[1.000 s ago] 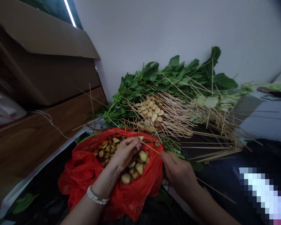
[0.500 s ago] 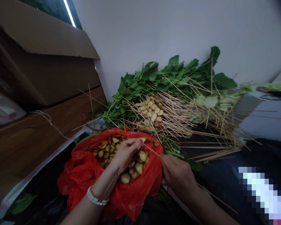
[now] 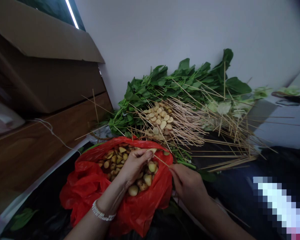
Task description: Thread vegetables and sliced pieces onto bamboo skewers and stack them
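Observation:
My left hand (image 3: pixel 135 166) rises out of the mouth of a red plastic bag (image 3: pixel 83 186), and its fingertips pinch a pale potato wedge (image 3: pixel 152 151). A bead bracelet (image 3: pixel 102 212) circles that wrist. My right hand (image 3: pixel 188 185) grips a thin bamboo skewer (image 3: pixel 162 161), whose tip reaches the wedge. Whether it pierces the wedge is hidden. Below both hands, the bag holds many cut yellow potato pieces (image 3: pixel 147 179).
Behind the bag lie leafy greens (image 3: pixel 180 80), loose skewers (image 3: pixel 182 125) and pale sliced rounds (image 3: pixel 158 120) against a white wall (image 3: pixel 165 30). A cardboard box (image 3: pixel 45 73) stands on a wooden ledge (image 3: pixel 27 141) at left. Black plastic sheeting (image 3: pixel 47 196) lies under the bag.
Both hands stay nearly in place, with the skewer still at the wedge. The whole view shifts slightly left.

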Motion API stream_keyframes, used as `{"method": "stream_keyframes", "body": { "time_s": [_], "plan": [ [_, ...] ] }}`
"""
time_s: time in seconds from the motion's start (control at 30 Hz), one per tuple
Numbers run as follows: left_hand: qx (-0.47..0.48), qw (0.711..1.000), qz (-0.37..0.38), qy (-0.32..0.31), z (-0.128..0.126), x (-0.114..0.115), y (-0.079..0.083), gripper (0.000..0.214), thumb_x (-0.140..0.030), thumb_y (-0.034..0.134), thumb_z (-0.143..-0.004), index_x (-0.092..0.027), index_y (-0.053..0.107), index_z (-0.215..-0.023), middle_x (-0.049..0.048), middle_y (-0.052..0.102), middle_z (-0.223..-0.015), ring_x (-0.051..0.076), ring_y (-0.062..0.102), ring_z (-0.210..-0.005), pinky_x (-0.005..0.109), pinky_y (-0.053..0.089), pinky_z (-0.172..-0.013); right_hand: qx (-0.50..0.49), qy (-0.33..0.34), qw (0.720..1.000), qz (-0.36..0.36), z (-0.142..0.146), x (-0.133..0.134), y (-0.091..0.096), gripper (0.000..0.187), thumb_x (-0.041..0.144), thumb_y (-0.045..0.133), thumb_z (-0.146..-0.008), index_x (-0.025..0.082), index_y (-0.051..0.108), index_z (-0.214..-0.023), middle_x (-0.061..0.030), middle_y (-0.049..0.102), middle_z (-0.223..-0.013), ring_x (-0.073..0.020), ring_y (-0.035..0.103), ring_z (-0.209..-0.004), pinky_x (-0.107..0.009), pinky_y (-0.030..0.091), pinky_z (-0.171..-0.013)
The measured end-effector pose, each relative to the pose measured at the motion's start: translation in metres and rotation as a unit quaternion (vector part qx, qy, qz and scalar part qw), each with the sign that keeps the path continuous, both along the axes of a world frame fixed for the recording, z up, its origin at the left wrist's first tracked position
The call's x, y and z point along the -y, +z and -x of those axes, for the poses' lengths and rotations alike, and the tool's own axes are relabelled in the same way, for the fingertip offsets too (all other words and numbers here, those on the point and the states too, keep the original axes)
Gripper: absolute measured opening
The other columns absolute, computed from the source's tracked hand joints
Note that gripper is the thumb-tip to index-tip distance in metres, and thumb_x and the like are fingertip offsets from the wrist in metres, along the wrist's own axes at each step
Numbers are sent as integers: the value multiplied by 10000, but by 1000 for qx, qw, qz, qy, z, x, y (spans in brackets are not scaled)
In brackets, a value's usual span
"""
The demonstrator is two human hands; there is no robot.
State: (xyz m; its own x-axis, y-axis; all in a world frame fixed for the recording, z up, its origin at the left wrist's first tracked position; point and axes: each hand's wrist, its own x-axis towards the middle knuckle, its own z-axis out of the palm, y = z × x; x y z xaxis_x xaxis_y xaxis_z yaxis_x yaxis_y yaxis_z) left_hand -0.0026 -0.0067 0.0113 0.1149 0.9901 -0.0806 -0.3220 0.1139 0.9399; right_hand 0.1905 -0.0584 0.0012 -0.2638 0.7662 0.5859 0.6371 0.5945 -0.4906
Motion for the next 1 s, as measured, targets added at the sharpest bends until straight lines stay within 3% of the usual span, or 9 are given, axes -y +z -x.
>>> {"method": "stream_keyframes", "body": {
  "time_s": [0.13,0.37,0.53,0.6,0.67,0.77,0.9,0.93,1.0],
  "plan": [
    [-5,1000,-5,-1,0,0,-1,233,-363,833,-630,-154,745,-684,-5,619,-593,66,528,-535,170,439,-552,39,-18,998,-43,2,1,-5,305,168,364,-946,168,584,-735,-63,635,-707,-171,613,-665,-267,415,-654],
    [6,1000,7,-12,-1,1,-1,253,-358,852,-602,-159,766,-732,17,676,-667,65,566,-585,166,462,-603,-73,64,979,180,1,-2,5,291,203,386,-959,196,569,-733,37,559,-533,-108,539,-483,-204,381,-520],
    [3,1000,8,-14,-3,1,-2,230,-352,832,-631,-153,762,-722,9,649,-619,75,565,-560,179,457,-574,18,-9,999,-28,1,0,0,298,163,364,-939,171,590,-746,-52,615,-690,-165,596,-663,-259,405,-640],
    [7,1000,10,-14,-3,1,-3,226,-349,832,-631,-158,766,-733,15,664,-637,77,574,-569,181,460,-582,54,-21,997,-47,2,1,-2,305,158,347,-930,167,590,-746,-61,604,-681,-176,582,-640,-276,396,-619],
    [4,1000,9,-15,-3,1,-4,228,-348,830,-631,-163,771,-751,27,687,-675,82,589,-590,185,467,-599,40,-11,999,-2,4,3,0,310,182,333,-932,170,581,-747,-59,602,-674,-175,576,-614,-280,394,-596],
    [-4,1000,6,-23,-3,2,-5,221,-348,830,-633,-161,770,-734,35,696,-696,75,589,-604,173,461,-617,-69,44,981,174,6,2,4,316,280,328,-951,190,550,-744,-12,572,-590,-146,551,-516,-254,393,-528],
    [0,999,8,-31,-2,3,-4,233,-362,838,-620,-162,769,-718,28,686,-677,68,569,-591,166,453,-613,-216,135,868,427,6,-2,7,329,420,316,-948,196,527,-834,61,523,-521,-80,361,-278,-207,249,-333],
    [3,1000,6,-28,-2,3,-3,235,-361,839,-618,-164,771,-727,26,684,-672,71,568,-588,170,455,-611,-223,142,860,437,5,-2,7,327,424,317,-948,193,533,-863,62,533,-534,-76,351,-270,-204,240,-324],
    [7,1000,-3,-15,-1,2,-1,222,-348,837,-624,-165,773,-733,18,676,-654,75,563,-581,176,457,-605,-192,120,899,374,4,-3,8,276,385,369,-945,190,558,-897,47,568,-574,-89,443,-344,-203,315,-373]
  ]
}}
